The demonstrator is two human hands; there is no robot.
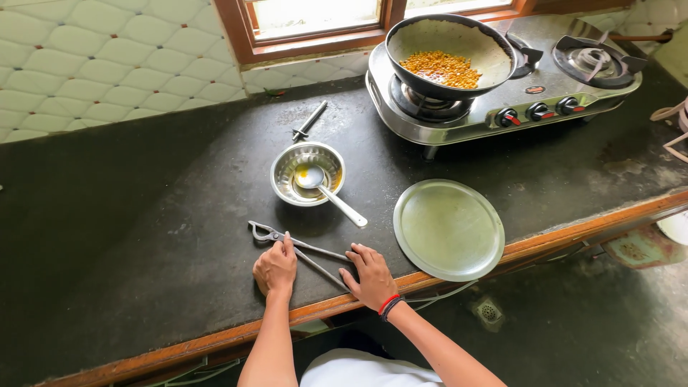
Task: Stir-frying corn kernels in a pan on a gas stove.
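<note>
Hands rest on metal tongs (297, 249) near the counter's (143, 229) front edge. Left hand (275, 267) lies loosely curled on the tongs' middle. Right hand (370, 276) lies flat, fingers spread, on the handle ends. At 12 o'clock sits 1 steel bowl (307, 173) with a spoon (326, 192). At 2 o'clock lies a round steel plate (448, 228), then a stove (502, 86) with a pan (450, 54) of yellow grains.

Daylight from the window (315, 18), blown out to white, falls softly across the dark worktop (143, 215), laying short shadows toward the camera, a dull sheen on the steel plate (448, 229) and stove (502, 107), while wide-angle distortion bends the edges and focus stays sharp.
</note>
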